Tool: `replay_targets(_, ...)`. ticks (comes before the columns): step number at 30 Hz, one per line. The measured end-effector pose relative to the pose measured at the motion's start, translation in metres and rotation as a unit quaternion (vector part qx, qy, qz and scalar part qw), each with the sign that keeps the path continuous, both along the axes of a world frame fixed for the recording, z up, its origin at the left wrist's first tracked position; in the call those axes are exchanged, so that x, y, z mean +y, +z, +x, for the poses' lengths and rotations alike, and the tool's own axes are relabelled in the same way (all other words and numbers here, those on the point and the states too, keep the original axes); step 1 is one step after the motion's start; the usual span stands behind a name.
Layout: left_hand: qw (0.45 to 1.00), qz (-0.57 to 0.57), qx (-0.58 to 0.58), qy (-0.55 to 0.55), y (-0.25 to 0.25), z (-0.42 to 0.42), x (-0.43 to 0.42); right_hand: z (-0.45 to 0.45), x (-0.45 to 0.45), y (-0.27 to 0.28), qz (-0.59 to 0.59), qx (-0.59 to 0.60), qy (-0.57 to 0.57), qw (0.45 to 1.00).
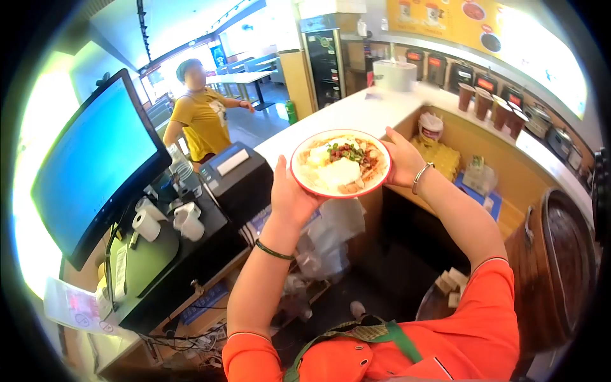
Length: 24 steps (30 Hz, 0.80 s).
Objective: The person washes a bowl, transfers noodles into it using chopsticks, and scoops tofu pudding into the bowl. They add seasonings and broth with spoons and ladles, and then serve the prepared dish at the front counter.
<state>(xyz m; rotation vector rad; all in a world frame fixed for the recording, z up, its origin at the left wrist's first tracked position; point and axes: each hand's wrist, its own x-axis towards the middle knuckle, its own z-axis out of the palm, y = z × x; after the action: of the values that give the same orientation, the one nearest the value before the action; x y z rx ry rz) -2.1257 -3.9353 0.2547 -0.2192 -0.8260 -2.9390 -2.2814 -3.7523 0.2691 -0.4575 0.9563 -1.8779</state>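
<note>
A round white bowl of food with a red rim (299,181) is held up in front of me between both hands. Inside it, pale food (339,173) is topped with chopped green pieces, dark red bits and brown sauce. My left hand (294,198) grips the bowl's lower left side, its thumb pointing up along the rim. On the opposite side, my right hand (403,160) holds the right edge, thumb up too. The fingers under the bowl are hidden. Beyond the bowl lies the white counter top (331,114).
To the left stand a monitor (95,165), a black printer (235,181) and paper rolls (146,225). Several brown cups (482,102) line the right counter, above a yellow egg tray (439,156). A wooden barrel (541,267) is at my right. Across the counter, a person (202,114) wears yellow.
</note>
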Motion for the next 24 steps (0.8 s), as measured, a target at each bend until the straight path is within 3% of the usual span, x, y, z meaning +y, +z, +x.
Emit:
replay_targets(12, 0.987, -0.004, -0.009, 0.162, -0.041, -0.146, -0.057, -0.187, -0.109, -0.05, -0.011, -0.009, 0.157, 0.988)
replay_targets(21, 0.972, 0.015, -0.044, 0.232, -0.058, -0.189, -0.083, -0.237, -0.152, -0.067, -0.026, -0.034, 0.22, 0.975)
replay_targets(24, 0.966, 0.01, -0.06, 0.25, -0.062, -0.192, -0.086, -0.24, -0.155, -0.071, 0.018, -0.017, 0.199, 0.98)
